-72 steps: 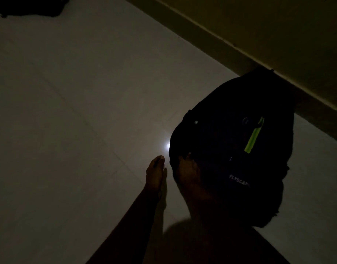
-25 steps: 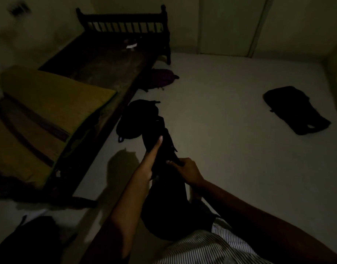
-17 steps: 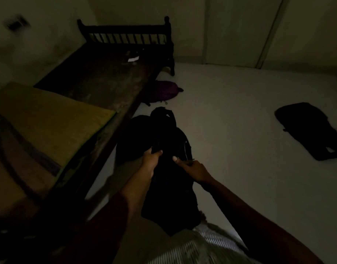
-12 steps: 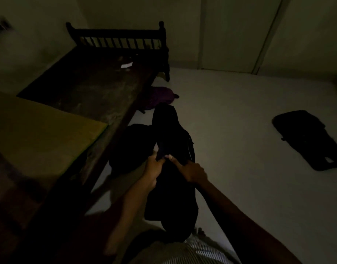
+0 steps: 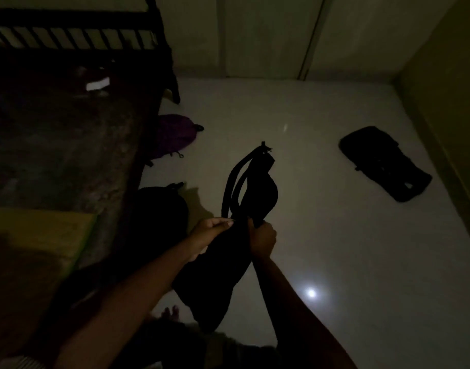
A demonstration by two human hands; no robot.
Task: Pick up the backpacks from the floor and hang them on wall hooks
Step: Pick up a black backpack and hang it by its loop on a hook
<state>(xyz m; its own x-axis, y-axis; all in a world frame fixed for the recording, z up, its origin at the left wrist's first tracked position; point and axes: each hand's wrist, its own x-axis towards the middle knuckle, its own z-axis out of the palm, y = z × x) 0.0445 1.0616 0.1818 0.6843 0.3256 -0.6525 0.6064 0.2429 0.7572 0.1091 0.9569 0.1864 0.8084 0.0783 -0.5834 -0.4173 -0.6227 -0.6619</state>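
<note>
Both hands' fingers, left hand [image 5: 211, 234] & right hand [image 5: 261, 239], clamped on black backpack [image 5: 218, 270].

held backpack [image 5: 215, 267]: black | backpack by bed [image 5: 172, 135]: purple | floor [image 5: 321, 209]: white | mat [image 5: 39, 235]: yellow

Black backpack [image 5: 226, 265] held aloft, straps up — three more backpacks [image 5: 385, 163] lie floored.

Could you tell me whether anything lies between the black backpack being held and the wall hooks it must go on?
That cannot be judged: no wall hooks show in this view. Both the left hand and right hand grip the backpack above the floor, with nothing between hands and bag.
</note>
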